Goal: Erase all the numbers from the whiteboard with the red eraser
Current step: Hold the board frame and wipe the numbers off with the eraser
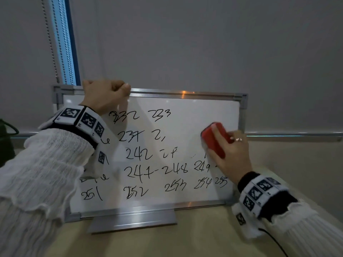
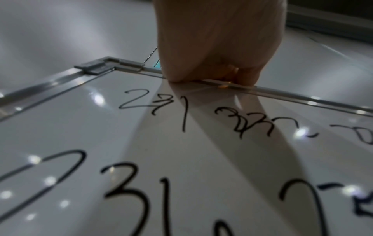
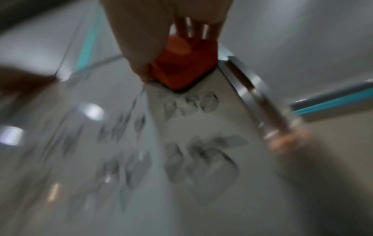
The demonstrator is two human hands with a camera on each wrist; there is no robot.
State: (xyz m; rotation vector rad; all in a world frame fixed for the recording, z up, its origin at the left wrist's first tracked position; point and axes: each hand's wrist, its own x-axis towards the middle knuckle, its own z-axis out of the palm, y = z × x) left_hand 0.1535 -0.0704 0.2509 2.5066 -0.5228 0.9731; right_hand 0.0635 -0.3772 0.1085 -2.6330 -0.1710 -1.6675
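A metal-framed whiteboard [image 1: 185, 112] stands upright on a table, with several rows of black handwritten numbers [image 1: 137, 154] across its left, middle and bottom. Its upper right area is wiped clean. My right hand [image 1: 230, 153] grips the red eraser [image 1: 213, 140] and presses it flat against the board near the right edge; the right wrist view is blurred but shows the eraser [image 3: 181, 63] under the fingers. My left hand [image 1: 105, 95] grips the top frame [image 2: 282, 94] near the left corner, fingers curled over the edge.
The board rests on a beige table [image 1: 204, 238], with a metal tray [image 1: 133, 219] at its foot. A grey blind hangs behind, with bead chains [image 1: 53, 52] at upper left. A dark object [image 1: 5, 138] sits at far left. A black cable [image 1: 274, 242] trails from my right wrist.
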